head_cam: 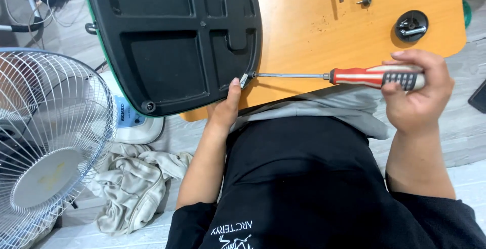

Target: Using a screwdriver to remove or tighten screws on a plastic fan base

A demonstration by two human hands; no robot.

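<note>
The black base (174, 41) lies upside down in the upper middle of the frame, its lower edge hanging over the near edge of the tabletop (304, 41). The right hand (417, 94) has its grip closed around the red and grey handle of the screwdriver (354, 76), and the long shaft runs left to the rim of the base. The tip meets a small screw or clip there, and the left hand (228, 105) presses its thumb against the same spot; I cannot tell how its other fingers are set.

I judge the work is in the middle: a loose screw (364, 0) and a black knob (411, 25) lie apart in the upper right, so some parts seem already off, while another screw (149, 106) at the lower left corner of the base looks in place.

The tabletop edge is close to the body, so the elbow room is small. On the right side there is open floor. On the left stand a fan (50, 142) and a cloth (131, 185), near the left arm.
</note>
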